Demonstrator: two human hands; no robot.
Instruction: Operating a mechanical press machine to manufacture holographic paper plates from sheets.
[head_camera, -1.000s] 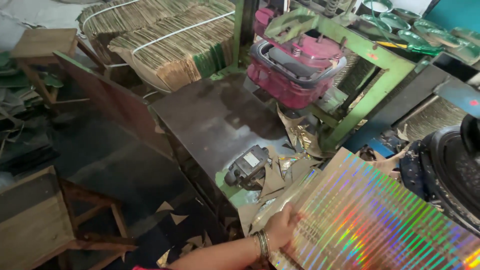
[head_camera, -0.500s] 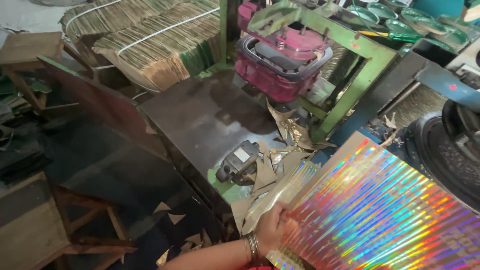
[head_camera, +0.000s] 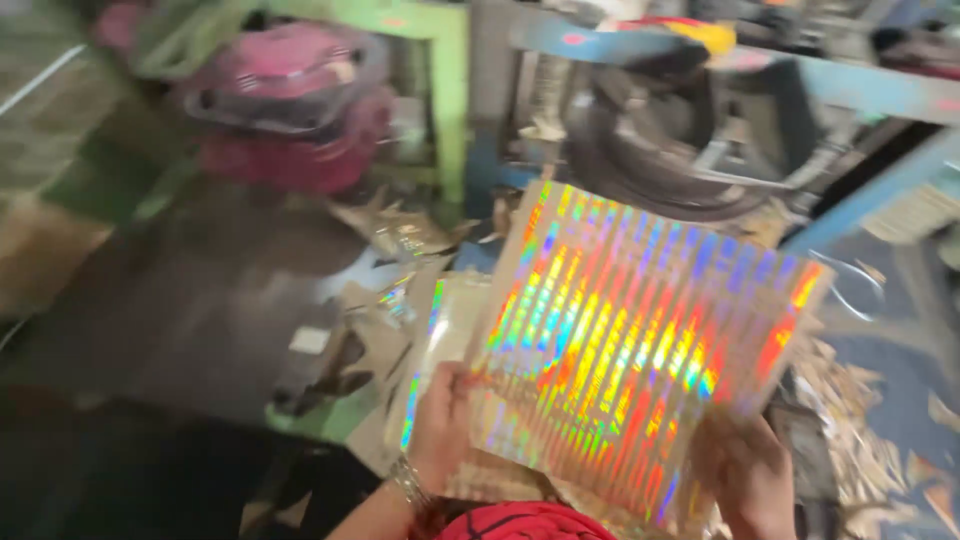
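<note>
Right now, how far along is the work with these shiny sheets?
Done: trimmed scraps litter the bench, so some cutting looks finished. In hand: the left hand and right hand hold a holographic sheet by its lower corners, before the dark wheeled machine. Left: probably feeding this sheet in.

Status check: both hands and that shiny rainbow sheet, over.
Left hand and right hand both grip the holographic sheet by its near edge. Sheet raised, tilted. Foil scraps on the dark table beyond.

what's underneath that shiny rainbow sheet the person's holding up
Both hands, left and right, grip the holographic sheet by its lower edge. Foil scraps show beside it; whatever lies directly beneath is covered.
</note>
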